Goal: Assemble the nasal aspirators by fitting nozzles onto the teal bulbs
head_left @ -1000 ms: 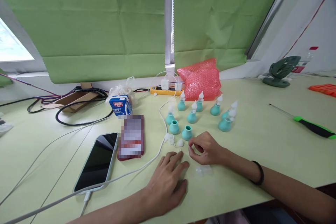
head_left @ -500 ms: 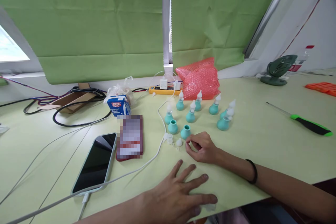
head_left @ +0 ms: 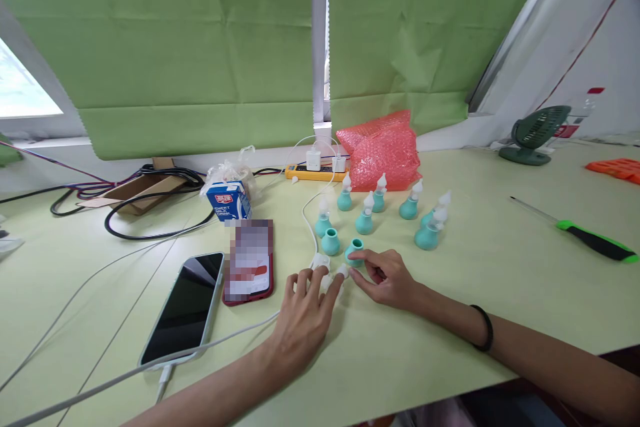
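Note:
My left hand [head_left: 307, 310] reaches forward over small translucent plastic parts [head_left: 321, 260], fingers apart. Its index fingertip rests on or just over a small white cone-shaped tip [head_left: 342, 271]. Close by on the right, my right hand [head_left: 387, 277] has thumb and index finger apart, with the other fingers curled. The index finger touches or overlaps an open-mouthed teal bulb [head_left: 356, 244]. A second open teal bulb [head_left: 331, 242] stands to its left. Behind them are several teal bulbs with clear pointed nozzles, such as this nasal aspirator [head_left: 365, 219]. Some small parts are hidden under my left fingers.
Two phones [head_left: 183, 310] and a white cable [head_left: 235, 331] lie left. Further back are a milk carton [head_left: 229, 202], a yellow power strip [head_left: 310, 175] and red bubble wrap [head_left: 385, 157]. To the right lie a screwdriver [head_left: 595, 240] and a green fan [head_left: 535, 137].
My left hand has moved forward and left from near the table's front edge to the small plastic parts. My right index finger has straightened toward the nearer open bulb, widening the gap from the thumb.

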Demonstrator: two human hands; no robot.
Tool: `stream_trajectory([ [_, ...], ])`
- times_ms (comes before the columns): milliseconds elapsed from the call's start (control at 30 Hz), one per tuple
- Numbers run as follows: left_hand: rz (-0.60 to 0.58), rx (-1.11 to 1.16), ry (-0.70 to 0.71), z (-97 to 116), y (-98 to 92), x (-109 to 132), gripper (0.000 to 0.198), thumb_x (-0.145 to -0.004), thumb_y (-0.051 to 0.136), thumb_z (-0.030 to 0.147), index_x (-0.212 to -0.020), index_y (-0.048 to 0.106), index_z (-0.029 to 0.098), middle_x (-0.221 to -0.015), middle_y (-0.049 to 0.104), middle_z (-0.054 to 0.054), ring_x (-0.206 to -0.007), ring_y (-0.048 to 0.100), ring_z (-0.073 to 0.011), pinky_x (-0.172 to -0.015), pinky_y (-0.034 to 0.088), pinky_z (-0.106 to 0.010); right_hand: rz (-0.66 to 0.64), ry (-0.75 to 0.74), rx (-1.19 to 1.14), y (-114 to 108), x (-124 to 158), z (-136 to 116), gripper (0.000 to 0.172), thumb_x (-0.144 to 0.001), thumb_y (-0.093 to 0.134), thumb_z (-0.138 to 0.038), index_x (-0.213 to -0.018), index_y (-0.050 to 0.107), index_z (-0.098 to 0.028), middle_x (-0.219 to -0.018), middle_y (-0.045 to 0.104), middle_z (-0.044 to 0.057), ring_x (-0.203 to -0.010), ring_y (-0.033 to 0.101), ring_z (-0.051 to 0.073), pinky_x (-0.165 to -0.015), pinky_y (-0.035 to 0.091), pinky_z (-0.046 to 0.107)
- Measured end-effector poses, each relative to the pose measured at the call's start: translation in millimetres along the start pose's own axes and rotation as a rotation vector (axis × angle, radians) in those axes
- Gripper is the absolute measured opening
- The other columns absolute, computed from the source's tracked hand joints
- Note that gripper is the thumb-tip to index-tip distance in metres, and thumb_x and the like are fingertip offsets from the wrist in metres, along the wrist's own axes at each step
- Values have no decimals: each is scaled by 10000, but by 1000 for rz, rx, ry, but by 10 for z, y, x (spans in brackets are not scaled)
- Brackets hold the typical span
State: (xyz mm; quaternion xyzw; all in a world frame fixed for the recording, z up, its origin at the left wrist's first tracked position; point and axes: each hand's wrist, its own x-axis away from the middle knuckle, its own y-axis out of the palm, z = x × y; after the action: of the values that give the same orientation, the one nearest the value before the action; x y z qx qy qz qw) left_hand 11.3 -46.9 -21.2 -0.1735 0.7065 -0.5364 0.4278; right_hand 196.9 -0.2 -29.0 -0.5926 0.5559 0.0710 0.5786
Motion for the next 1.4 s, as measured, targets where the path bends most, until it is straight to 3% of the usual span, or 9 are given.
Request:
stream_trajectory([
  [133, -22, 159, 80, 17, -65, 5, 370, -686, 426, 54, -1038, 492, 149, -1019, 454, -138, -888, 399, -268, -715, 394, -421, -188, 33, -19, 2, -4, -5, 270, -730, 538, -292, -960, 561, -152, -395, 338, -96, -348, 303, 52, -400, 290, 171],
  [367, -9, 244, 85, 20, -65, -10, 248, -746, 401, 104, -951, 528, 158, -909, 477, -111, -818, 413, -227, -665, 414, -375, -341, 51, -25, -7, -7, 1, 367, -739, 542, -251, -1096, 504, -174, -423, 396, -90, -375, 360, 60, -425, 306, 171],
  [633, -100, 252, 15, 35, -119, -20, 341, -736, 418, 137, -1068, 470, 192, -1044, 431, -109, -888, 383, -249, -737, 376, -429, -293, -28, 2, 29, 5, 68, 263, -770, 510, -237, -1024, 564, -190, -414, 428, -82, -363, 363, 56, -420, 302, 173],
  [800, -96, 259, -20, 35, -125, -18, 323, -740, 417, 155, -1055, 480, 195, -1052, 428, -105, -907, 375, -255, -765, 361, -454, -284, -121, 19, 31, 15, 112, 259, -794, 476, -190, -1036, 567, -205, -514, 589, -34, -430, 499, 75, -443, 330, 184],
  [967, -96, 285, -26, 32, -117, -16, 305, -730, 427, 147, -1026, 492, 177, -1051, 424, -116, -933, 367, -267, -775, 374, -473, -305, -131, 8, 29, 7, 153, 166, -789, 481, -169, -848, 634, -197, -647, 665, 7, -555, 601, 109, -487, 383, 196],
  [1100, -93, 350, 3, 18, -94, -10, 280, -737, 410, 103, -1001, 494, 144, -1052, 400, -134, -950, 373, -261, -765, 414, -446, -194, -169, -24, 39, 10, 100, 149, -779, 492, -148, -861, 608, -191, -675, 670, -2, -528, 592, 93, -466, 386, 193],
  [1233, -57, 390, 34, -16, -44, 6, 340, -750, 360, 21, -1049, 456, 152, -1105, 362, -147, -1010, 377, -249, -771, 443, -418, 78, -282, 68, -80, -49, 109, 189, -733, 536, -121, -902, 564, -200, -499, 577, -38, -413, 498, 80, -419, 366, 200],
  [1333, -26, 403, 19, -42, 2, 19, 374, -770, 312, -2, -1084, 422, 168, -1123, 346, -147, -1017, 403, -227, -750, 467, -380, 304, -327, 265, -342, -189, 264, 262, -686, 566, -115, -921, 533, -225, -665, 597, 12, -576, 541, 124, -533, 432, 243],
  [1400, -6, 393, -5, -51, 26, 21, 320, -781, 305, 15, -1031, 450, 153, -1064, 378, -144, -954, 443, -217, -688, 485, -350, 451, -255, 442, -559, -302, 417, 291, -669, 581, -160, -944, 513, -225, -799, 582, 52, -736, 543, 177, -642, 444, 310],
])
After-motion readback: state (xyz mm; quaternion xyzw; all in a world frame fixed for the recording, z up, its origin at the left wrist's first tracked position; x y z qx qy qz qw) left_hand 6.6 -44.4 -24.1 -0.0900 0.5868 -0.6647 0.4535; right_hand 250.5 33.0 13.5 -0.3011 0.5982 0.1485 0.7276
